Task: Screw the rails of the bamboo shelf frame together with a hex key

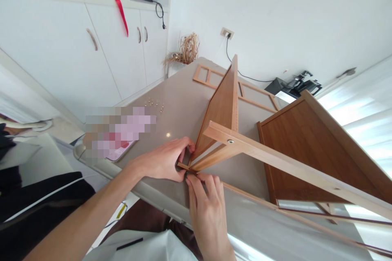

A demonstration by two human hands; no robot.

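A wooden frame (223, 100) stands on the bench (176, 114) (a screw head shows in its pale beam (275, 160)), its lower corner near the front edge. The left hand's (167, 159) fingers are curled closed around that corner; the right hand's (208, 202) fingers bunch against it, any grip hidden.

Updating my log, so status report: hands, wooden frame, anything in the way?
Left hand and right hand at near corner of wooden frame, grips partly hidden. Frame resting on table. Slatted piece behind; nothing visibly blocking hands.
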